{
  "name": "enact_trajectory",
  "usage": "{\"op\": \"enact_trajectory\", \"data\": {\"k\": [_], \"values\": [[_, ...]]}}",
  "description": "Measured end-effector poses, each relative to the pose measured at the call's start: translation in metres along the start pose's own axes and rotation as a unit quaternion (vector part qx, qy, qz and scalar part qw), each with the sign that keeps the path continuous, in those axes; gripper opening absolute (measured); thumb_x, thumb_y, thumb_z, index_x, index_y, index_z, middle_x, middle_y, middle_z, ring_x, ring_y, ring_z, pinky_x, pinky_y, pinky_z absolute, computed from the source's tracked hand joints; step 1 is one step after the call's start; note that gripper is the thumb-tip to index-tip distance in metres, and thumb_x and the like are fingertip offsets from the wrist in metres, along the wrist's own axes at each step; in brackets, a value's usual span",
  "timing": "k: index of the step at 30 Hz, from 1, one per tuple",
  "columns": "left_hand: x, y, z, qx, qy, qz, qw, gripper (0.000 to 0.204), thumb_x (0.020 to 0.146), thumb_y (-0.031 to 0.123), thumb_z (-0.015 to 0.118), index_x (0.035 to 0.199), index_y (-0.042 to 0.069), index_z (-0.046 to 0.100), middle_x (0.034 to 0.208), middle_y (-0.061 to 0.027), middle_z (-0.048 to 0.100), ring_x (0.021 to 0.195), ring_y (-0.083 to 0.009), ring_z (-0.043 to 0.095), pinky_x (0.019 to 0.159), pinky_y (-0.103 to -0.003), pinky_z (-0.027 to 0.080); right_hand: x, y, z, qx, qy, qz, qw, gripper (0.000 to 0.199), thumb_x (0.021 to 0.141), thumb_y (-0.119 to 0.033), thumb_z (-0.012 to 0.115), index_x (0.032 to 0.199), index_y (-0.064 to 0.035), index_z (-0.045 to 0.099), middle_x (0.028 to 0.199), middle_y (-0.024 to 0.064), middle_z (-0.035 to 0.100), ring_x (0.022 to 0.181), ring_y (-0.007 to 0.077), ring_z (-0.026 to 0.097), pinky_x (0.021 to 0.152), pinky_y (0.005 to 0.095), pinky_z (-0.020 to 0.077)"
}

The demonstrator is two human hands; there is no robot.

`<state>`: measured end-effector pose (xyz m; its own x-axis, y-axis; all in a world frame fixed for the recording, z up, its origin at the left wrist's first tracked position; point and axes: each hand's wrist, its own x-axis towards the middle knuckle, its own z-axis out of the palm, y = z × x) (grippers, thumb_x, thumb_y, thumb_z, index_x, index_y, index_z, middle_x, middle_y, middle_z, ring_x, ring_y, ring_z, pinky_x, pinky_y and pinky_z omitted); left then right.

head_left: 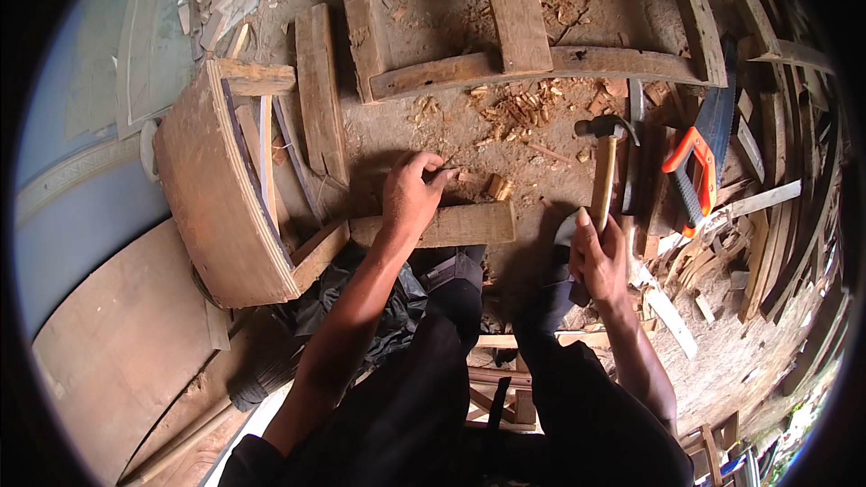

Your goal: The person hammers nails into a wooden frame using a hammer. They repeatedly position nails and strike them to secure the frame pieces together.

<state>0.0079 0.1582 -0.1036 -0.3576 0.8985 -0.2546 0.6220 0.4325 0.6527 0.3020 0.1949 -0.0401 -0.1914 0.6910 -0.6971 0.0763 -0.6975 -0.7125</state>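
1. Below me, on the dusty ground strewn with wood chips, my left hand (410,194) pressed down on the upper edge of a short wooden plank (451,225); its fingertips were pinched together on something thin, too small for me to tell what.
2. That plank lay flat at the middle of the view, reaching from a curved wooden frame (221,194) at nine o'clock toward my right foot.
3. My right hand (597,257) was at three o'clock of the plank, clenched around the wooden handle of a claw hammer (603,167).
4. The hammer stood raised, its metal head at twelve o'clock of my fist and clear of the plank.
5. My two hands were well apart, one at each end of the plank.
6. At three o'clock of the hammer lay a hand saw (699,158) with an orange and black grip, resting on loose wooden slats.
7. At twelve o'clock of my left hand sat a heap of chips (514,113), just beside a curved beam (541,63).
8. My dark-trousered knees filled the six o'clock part of the view.
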Motion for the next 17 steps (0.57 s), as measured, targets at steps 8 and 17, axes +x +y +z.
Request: {"op": "enact_trajectory", "data": {"k": [8,17], "values": [[-0.001,0.008,-0.008,0.073,0.012,0.049,0.996,0.012,0.094,0.009,0.067,0.098,0.003,0.058,0.094,-0.0169,0.067,0.088,-0.0377,0.067,0.076,-0.046,0.052,-0.009,0.007,0.0,0.0,-0.022,0.015,1.0,0.034,0.102,-0.036,0.065,0.092,-0.0064,0.051,0.065,-0.0034,0.049,0.047,0.0047,0.044,0.04,0.0232,0.0352],[0.039,0.072,-0.028,-0.263,-0.187,-0.068,0.944,0.024,0.097,0.013,0.071,0.12,0.008,0.066,0.082,-0.0044,0.069,0.067,-0.0189,0.064,0.067,-0.035,0.056,-0.015,0.009,-0.005,0.022,-0.001,0.019,1.0,0.035,0.101,-0.038,0.067,0.096,-0.0058,0.054,0.066,-0.0021,0.051,0.048,0.0063,0.047,0.041,0.0237,0.0374]]}}
